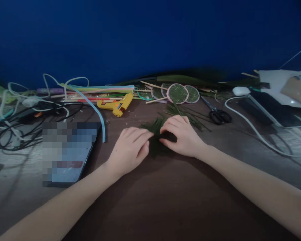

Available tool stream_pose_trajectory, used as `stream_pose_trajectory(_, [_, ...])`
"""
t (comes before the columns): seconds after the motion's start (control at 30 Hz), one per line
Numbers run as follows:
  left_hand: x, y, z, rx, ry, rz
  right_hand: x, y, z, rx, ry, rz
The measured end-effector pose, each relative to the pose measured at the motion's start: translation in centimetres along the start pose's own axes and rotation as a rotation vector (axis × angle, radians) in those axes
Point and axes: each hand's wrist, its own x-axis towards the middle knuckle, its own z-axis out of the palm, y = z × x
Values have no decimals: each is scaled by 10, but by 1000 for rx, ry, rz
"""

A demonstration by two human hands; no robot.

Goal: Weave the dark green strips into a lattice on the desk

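Dark green leaf strips (pixel 157 147) lie in a small bunch on the brown table, between my two hands. My left hand (pixel 129 150) comes in from the left, fingers bent and pressed together at the bunch's near left edge. From the right, my right hand (pixel 180 135) pinches the same bunch between thumb and fingers. The fingertips partly hide the strips, so how they are laid or joined cannot be made out. Just behind my right hand, more loose thin green strips (pixel 190 117) spread over the table.
Behind the hands lie a yellow glue gun (pixel 116 105), round green fans (pixel 177 93) on sticks and black-handled scissors (pixel 219 115). A blue strip (pixel 100 118) curves down beside a phone (pixel 72 154). Tangled cables (pixel 22 124) sit left; a dark device (pixel 276 108) with a white cable stands right.
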Motion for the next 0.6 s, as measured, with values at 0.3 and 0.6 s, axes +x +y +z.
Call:
stream_pose_trajectory(0.3, [3,-4,0,0,8,-284,-1,7,2,142,-38,-82])
stream_pose_trajectory(0.6, [5,-3,3,31,-108,-285,-1,3,1,14,-10,24])
